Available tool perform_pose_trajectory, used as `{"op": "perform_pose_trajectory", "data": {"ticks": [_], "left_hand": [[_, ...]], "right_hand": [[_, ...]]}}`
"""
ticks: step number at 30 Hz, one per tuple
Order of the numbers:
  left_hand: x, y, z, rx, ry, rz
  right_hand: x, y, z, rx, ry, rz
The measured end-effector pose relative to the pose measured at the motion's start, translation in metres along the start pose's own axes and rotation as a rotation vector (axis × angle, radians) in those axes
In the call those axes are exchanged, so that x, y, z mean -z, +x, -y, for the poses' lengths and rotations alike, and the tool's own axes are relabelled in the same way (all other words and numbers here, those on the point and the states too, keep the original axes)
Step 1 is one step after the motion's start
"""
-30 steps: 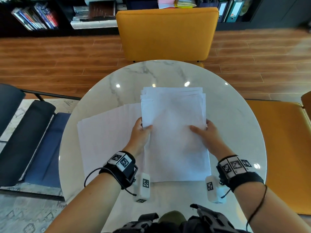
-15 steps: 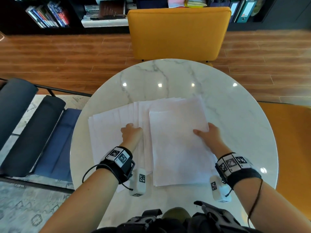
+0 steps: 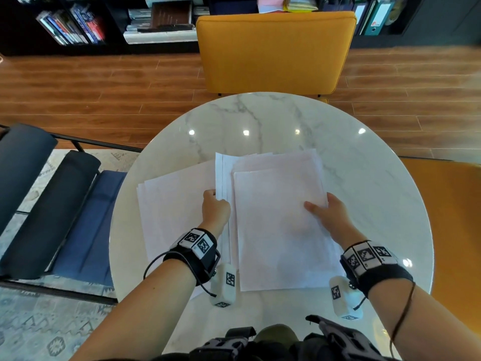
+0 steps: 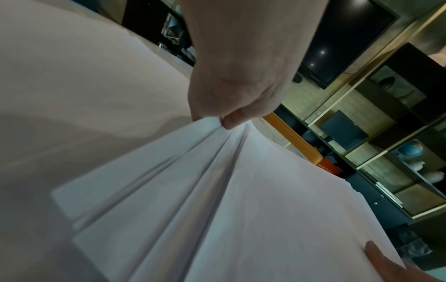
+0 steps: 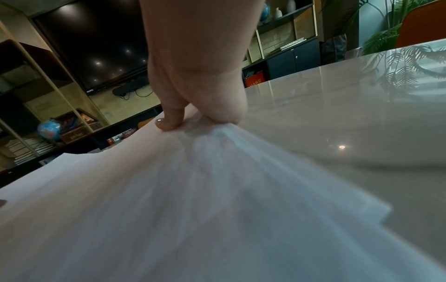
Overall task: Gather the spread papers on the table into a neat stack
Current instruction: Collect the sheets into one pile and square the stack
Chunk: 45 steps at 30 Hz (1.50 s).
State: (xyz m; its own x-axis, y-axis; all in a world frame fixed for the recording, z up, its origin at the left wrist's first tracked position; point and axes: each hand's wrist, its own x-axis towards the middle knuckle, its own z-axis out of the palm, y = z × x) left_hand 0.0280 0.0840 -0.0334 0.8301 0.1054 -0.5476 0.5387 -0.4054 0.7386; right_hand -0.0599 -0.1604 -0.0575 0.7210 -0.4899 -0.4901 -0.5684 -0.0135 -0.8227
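Note:
Several white papers (image 3: 281, 225) lie in a rough, fanned pile at the middle of the round marble table (image 3: 260, 121). My right hand (image 3: 325, 212) grips the pile's right edge, thumb on top, with the fingers hidden under the sheets (image 5: 217, 181). My left hand (image 3: 216, 207) pinches the fanned left edges of the pile (image 4: 217, 171). More loose sheets (image 3: 177, 212) lie flat to the left, under and beside my left hand (image 4: 229, 106).
A yellow chair (image 3: 276, 50) stands at the table's far side and another yellow seat (image 3: 453, 230) at the right. A dark blue lounge chair (image 3: 52, 204) sits to the left. Bookshelves (image 3: 78, 24) line the back wall.
The pile has shifted slightly right with its sheets drawn closer together. My left hand has gone from lying on the left sheets to pinching the pile's left edges.

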Motion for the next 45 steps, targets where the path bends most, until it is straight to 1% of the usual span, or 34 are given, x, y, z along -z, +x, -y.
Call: {"op": "perform_pose_trajectory", "data": {"ticks": [5,10,12,15,18,20,21,23,24,25,27,30,32,33,36,38,40,45], "left_hand": [[-0.015,0.0,0.003,-0.042,-0.021,0.066],[-0.025,-0.011,0.003,-0.086,-0.006,0.119],[-0.026,-0.014,0.003,-0.123,-0.048,0.132],[-0.024,-0.02,-0.001,-0.183,-0.126,0.125],[-0.016,-0.027,-0.006,-0.234,-0.182,0.134],[-0.008,-0.028,-0.007,-0.237,-0.217,0.161],[-0.005,-0.027,-0.008,-0.23,-0.241,0.179],[0.0,-0.028,-0.011,-0.219,-0.279,0.206],[0.001,-0.028,-0.011,-0.205,-0.289,0.208],[0.002,-0.028,-0.011,-0.193,-0.292,0.203],[0.005,-0.028,-0.01,-0.169,-0.267,0.192],[0.01,-0.025,-0.004,-0.148,-0.174,0.232],[0.018,-0.02,0.003,-0.11,-0.138,0.197],[0.023,-0.016,0.008,-0.085,-0.134,0.148],[0.045,-0.004,0.026,0.008,-0.066,-0.078],[0.055,0.003,0.034,0.096,-0.07,-0.178],[0.06,0.008,0.035,0.172,-0.072,-0.203],[0.058,0.018,0.034,0.294,-0.007,-0.25]], "right_hand": [[-0.007,0.001,0.002,0.002,-0.031,-0.002],[-0.015,-0.002,0.003,-0.015,0.055,-0.033],[-0.017,-0.003,0.001,-0.018,0.044,-0.025],[-0.013,-0.008,0.002,0.045,-0.041,-0.011],[-0.002,-0.001,-0.006,0.094,-0.093,-0.041],[0.004,-0.004,-0.002,0.081,0.052,-0.01],[0.006,-0.007,0.001,0.052,0.132,0.034],[0.009,-0.014,0.008,0.005,0.194,0.148],[0.009,-0.018,0.011,0.006,0.2,0.196],[0.007,-0.02,0.013,0.013,0.199,0.211],[0.001,-0.021,0.015,0.019,0.172,0.192],[-0.007,-0.02,0.016,0.029,0.12,0.146],[-0.011,-0.019,0.013,0.025,0.085,0.13],[-0.013,-0.018,0.011,0.022,0.069,0.122],[-0.017,-0.018,0.005,0.03,-0.008,0.088],[-0.018,-0.017,0.002,0.037,-0.03,0.088],[-0.018,-0.016,0.001,0.038,-0.04,0.085],[-0.018,-0.012,-0.001,0.038,-0.075,0.061]]}}
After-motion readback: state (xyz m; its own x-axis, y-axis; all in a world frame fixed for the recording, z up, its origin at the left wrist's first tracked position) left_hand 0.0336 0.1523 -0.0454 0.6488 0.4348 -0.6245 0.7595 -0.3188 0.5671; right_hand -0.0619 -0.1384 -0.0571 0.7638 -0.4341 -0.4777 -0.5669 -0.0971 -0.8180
